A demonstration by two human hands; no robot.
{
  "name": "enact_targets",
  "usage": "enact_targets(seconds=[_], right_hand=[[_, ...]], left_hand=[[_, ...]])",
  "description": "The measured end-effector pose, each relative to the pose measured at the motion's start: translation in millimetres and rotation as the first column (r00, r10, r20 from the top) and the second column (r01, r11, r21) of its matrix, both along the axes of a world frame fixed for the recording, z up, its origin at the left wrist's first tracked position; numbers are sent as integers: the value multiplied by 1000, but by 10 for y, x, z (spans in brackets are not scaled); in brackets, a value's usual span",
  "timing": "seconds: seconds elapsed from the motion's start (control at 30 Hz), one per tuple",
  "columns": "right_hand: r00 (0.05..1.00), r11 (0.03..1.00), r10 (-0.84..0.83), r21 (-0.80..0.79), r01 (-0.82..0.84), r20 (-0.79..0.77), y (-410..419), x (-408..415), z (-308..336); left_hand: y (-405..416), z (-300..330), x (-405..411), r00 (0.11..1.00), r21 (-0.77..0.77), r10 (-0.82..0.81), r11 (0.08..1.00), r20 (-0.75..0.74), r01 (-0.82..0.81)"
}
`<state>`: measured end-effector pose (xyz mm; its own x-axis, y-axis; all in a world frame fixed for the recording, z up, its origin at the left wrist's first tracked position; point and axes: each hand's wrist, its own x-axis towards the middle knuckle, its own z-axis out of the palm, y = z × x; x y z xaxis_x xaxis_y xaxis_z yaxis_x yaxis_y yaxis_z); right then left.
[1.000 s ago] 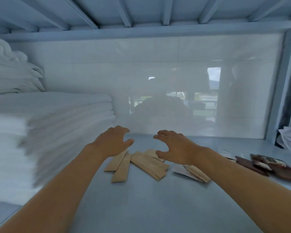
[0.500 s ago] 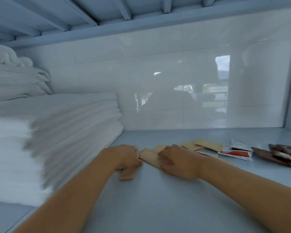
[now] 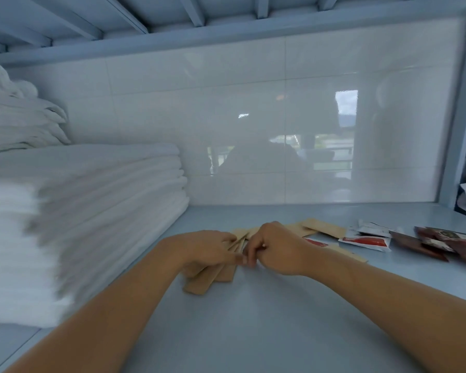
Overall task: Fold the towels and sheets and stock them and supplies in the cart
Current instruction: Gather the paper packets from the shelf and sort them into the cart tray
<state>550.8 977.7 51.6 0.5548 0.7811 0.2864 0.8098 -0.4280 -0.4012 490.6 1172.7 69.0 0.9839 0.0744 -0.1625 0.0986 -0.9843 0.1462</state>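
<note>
Half a second on, both hands have drawn together and lifted the tan packets off the shelf — the left hand grasping the fanned bundle, the right hand pinching its top edge. Forearms angle inward. Folded white towels crowd the left; red and white sachets lie right, bare shelf in front.

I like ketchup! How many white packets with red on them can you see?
3, maybe more hidden. One lies right of the hands, one sits just behind it, and one peeks out beside the right hand.
</note>
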Motion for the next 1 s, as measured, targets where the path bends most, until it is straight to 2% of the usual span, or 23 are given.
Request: enact_targets(seconds=[0.1,0.2,0.27,0.4,0.7,1.0], right_hand=[[976,993,-77,-67,92,202,-95,85,-9],[949,980,-137,-101,172,283,-174,181,-20],[953,975,-152,-119,188,262,-210,234,-34],[988,984,-80,-145,99,133,-235,250,-75],[985,969,-136,-190,155,108,-147,301,-110],[977,970,-209,-117,214,51,-249,375,-4]], left_hand=[[-5,5,0,1000,34,-10,999,-17,10],[-43,22,9,998,38,-60,998,31,59],[-46,28,7,996,49,-85,995,37,83],[18,22,5,993,49,-112,993,29,111],[17,-127,101,991,-6,-93,996,92,94],[79,-73,66,997,-59,-57,996,48,60]])
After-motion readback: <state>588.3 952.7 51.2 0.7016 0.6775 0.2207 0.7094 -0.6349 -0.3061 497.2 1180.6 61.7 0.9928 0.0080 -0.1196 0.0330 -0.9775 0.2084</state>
